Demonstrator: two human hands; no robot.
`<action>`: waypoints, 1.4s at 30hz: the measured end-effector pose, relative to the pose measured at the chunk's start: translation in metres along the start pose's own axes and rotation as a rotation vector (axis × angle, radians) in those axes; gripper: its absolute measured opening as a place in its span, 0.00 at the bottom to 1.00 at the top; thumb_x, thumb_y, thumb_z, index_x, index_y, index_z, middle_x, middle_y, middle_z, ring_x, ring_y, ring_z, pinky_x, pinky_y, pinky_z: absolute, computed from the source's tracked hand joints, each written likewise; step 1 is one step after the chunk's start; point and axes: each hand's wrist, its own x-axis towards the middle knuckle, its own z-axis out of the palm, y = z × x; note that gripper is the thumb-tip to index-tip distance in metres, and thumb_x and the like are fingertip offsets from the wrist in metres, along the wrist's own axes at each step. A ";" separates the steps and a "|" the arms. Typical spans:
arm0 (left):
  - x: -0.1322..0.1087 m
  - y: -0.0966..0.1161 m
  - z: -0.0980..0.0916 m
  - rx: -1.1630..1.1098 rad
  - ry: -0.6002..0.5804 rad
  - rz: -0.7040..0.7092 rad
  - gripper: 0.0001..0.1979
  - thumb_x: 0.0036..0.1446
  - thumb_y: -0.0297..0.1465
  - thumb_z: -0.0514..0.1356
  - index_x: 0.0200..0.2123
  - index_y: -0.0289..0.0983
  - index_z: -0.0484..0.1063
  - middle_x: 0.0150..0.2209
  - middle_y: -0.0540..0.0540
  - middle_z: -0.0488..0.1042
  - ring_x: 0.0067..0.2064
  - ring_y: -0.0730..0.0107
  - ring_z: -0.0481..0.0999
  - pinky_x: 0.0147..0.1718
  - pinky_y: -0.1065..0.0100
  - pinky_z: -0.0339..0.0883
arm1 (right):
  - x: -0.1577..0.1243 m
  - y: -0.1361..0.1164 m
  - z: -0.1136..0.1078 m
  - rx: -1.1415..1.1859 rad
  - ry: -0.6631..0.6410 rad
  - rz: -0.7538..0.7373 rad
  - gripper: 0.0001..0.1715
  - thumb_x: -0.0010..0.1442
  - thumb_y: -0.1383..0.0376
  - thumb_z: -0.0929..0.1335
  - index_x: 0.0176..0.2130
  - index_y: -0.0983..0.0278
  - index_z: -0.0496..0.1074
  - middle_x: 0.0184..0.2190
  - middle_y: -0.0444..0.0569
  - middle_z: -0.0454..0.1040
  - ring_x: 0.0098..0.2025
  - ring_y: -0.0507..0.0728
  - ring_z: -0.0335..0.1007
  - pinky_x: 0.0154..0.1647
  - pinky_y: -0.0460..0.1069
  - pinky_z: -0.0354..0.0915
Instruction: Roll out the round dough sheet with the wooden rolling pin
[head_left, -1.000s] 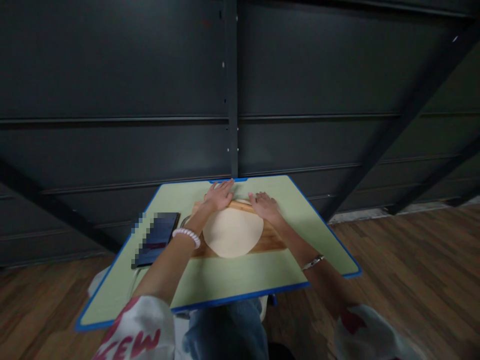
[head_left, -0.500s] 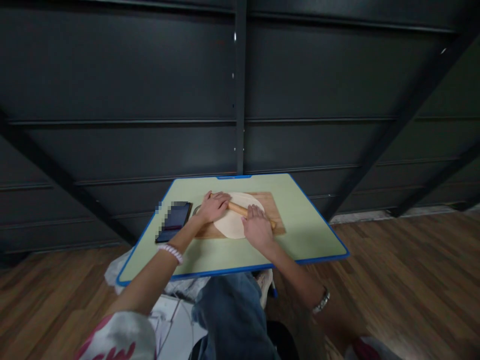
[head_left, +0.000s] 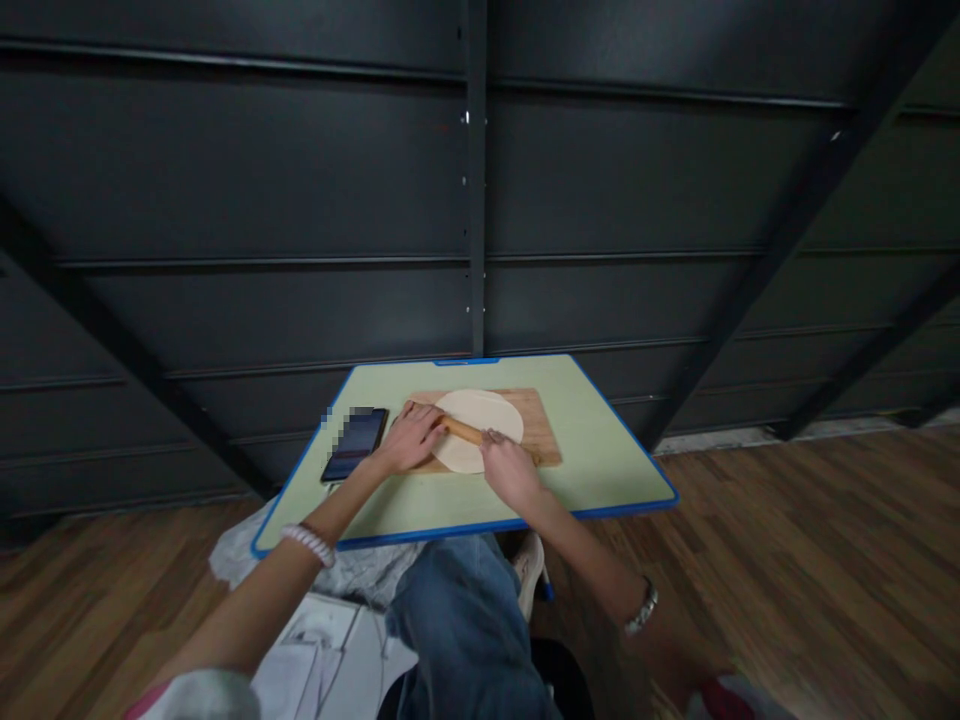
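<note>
Head view: a thin, rounded, cream-coloured dough sheet [head_left: 487, 404] lies flat on a rectangular brown wooden board [head_left: 544, 425], reaching from about the board's far edge to its near edge. The board sits mid-desk, between the left and right edges of the pale green, blue-rimmed desk [head_left: 607, 455]. A slim light-brown wooden rolling pin [head_left: 463, 430] slants across the sheet, from the board's left side toward its near right corner. Left hand [head_left: 411, 440] laid over the pin's left part; how firmly its fingers press or grip, cannot tell. Right hand [head_left: 512, 470] on the right part, fingers curled down and clamped on the pin. Flat black phone [head_left: 356, 442], partly pixelated, by the desk's left edge. Progress, as judged: flattening well along, the sheet already broad, its outline fairly round. Left over: the pin lies on the sheet, both hands on it, so rolling looks unfinished. Evenness of thickness cannot be told.
</note>
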 end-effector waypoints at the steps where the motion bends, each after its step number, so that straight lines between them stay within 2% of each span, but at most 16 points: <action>1: 0.001 0.002 0.000 0.031 0.003 0.011 0.21 0.64 0.39 0.42 0.52 0.37 0.64 0.48 0.41 0.69 0.52 0.60 0.65 0.57 0.52 0.47 | 0.000 0.004 0.001 0.008 0.010 0.010 0.22 0.63 0.74 0.55 0.54 0.75 0.64 0.51 0.62 0.70 0.51 0.57 0.67 0.48 0.48 0.63; 3: 0.004 0.006 0.001 0.088 0.014 0.013 0.20 0.64 0.40 0.42 0.52 0.38 0.64 0.48 0.41 0.69 0.51 0.59 0.65 0.56 0.51 0.48 | -0.002 0.010 0.004 0.014 0.045 0.051 0.21 0.65 0.70 0.56 0.54 0.72 0.64 0.52 0.61 0.69 0.53 0.58 0.66 0.49 0.48 0.62; 7: 0.006 0.015 0.005 0.115 0.005 -0.028 0.19 0.65 0.38 0.40 0.45 0.38 0.67 0.43 0.42 0.70 0.49 0.59 0.67 0.56 0.49 0.45 | -0.010 0.014 0.014 -0.033 0.122 0.135 0.20 0.66 0.62 0.58 0.51 0.70 0.67 0.52 0.61 0.69 0.53 0.60 0.66 0.52 0.53 0.61; 10: -0.002 0.017 0.008 0.076 0.028 -0.036 0.19 0.65 0.39 0.40 0.48 0.38 0.64 0.48 0.42 0.69 0.54 0.59 0.64 0.58 0.47 0.41 | -0.017 0.008 0.023 -0.092 0.183 0.118 0.22 0.65 0.67 0.57 0.55 0.74 0.64 0.58 0.64 0.62 0.60 0.62 0.57 0.58 0.56 0.54; 12: -0.011 0.016 0.008 0.045 0.050 -0.043 0.20 0.65 0.40 0.40 0.53 0.38 0.60 0.54 0.41 0.66 0.59 0.57 0.59 0.58 0.47 0.41 | -0.022 0.003 0.026 -0.117 0.193 0.101 0.23 0.63 0.72 0.57 0.56 0.76 0.62 0.59 0.65 0.60 0.61 0.62 0.54 0.59 0.56 0.52; 15: -0.024 0.016 0.005 0.013 0.055 -0.053 0.22 0.65 0.41 0.41 0.56 0.37 0.57 0.56 0.41 0.64 0.60 0.57 0.56 0.59 0.48 0.42 | -0.027 -0.002 0.025 -0.119 0.169 0.076 0.23 0.61 0.76 0.58 0.55 0.77 0.63 0.55 0.66 0.66 0.57 0.61 0.61 0.57 0.54 0.56; 19: -0.034 0.020 -0.002 0.025 0.065 -0.033 0.22 0.64 0.41 0.42 0.56 0.38 0.60 0.53 0.42 0.67 0.57 0.57 0.60 0.59 0.48 0.41 | -0.031 -0.004 0.017 -0.096 0.142 0.028 0.22 0.61 0.75 0.59 0.54 0.75 0.65 0.50 0.63 0.71 0.50 0.60 0.67 0.51 0.52 0.63; 23: -0.040 0.024 -0.009 0.064 0.082 -0.041 0.23 0.64 0.42 0.44 0.57 0.39 0.61 0.49 0.41 0.67 0.52 0.56 0.63 0.57 0.48 0.46 | -0.037 -0.004 0.012 -0.046 0.118 -0.043 0.24 0.59 0.77 0.60 0.54 0.71 0.66 0.51 0.60 0.70 0.52 0.58 0.67 0.52 0.51 0.63; 26: -0.045 0.025 -0.015 0.056 0.074 -0.043 0.21 0.64 0.41 0.43 0.53 0.39 0.65 0.47 0.41 0.67 0.51 0.57 0.64 0.56 0.51 0.50 | -0.040 -0.001 0.012 0.018 0.105 -0.080 0.25 0.58 0.78 0.60 0.54 0.70 0.67 0.52 0.58 0.70 0.53 0.57 0.66 0.54 0.50 0.61; 28: -0.049 0.026 -0.016 0.028 0.051 -0.029 0.21 0.65 0.40 0.43 0.52 0.39 0.65 0.48 0.42 0.68 0.51 0.59 0.64 0.55 0.53 0.52 | -0.043 0.002 0.012 0.060 0.105 -0.094 0.25 0.58 0.78 0.60 0.54 0.70 0.67 0.53 0.57 0.70 0.54 0.55 0.65 0.56 0.49 0.60; 32: -0.062 0.029 -0.011 0.009 0.052 -0.042 0.21 0.65 0.40 0.43 0.56 0.36 0.60 0.52 0.41 0.66 0.56 0.60 0.61 0.57 0.53 0.51 | -0.048 0.007 0.011 0.112 0.141 -0.117 0.26 0.58 0.79 0.58 0.54 0.71 0.67 0.53 0.56 0.70 0.55 0.54 0.64 0.58 0.49 0.58; 36: -0.078 0.043 -0.008 0.069 0.071 -0.097 0.23 0.64 0.39 0.45 0.57 0.34 0.58 0.56 0.38 0.64 0.59 0.56 0.58 0.58 0.52 0.49 | -0.052 0.010 0.013 0.135 0.184 -0.116 0.27 0.57 0.79 0.58 0.55 0.71 0.66 0.54 0.55 0.68 0.57 0.55 0.61 0.60 0.51 0.55; 42: -0.097 0.078 -0.007 0.162 0.102 -0.219 0.25 0.63 0.39 0.44 0.60 0.33 0.56 0.57 0.36 0.64 0.59 0.53 0.60 0.58 0.50 0.48 | -0.041 0.023 0.022 0.149 0.196 -0.180 0.27 0.62 0.74 0.56 0.59 0.76 0.60 0.60 0.60 0.60 0.63 0.56 0.51 0.64 0.54 0.49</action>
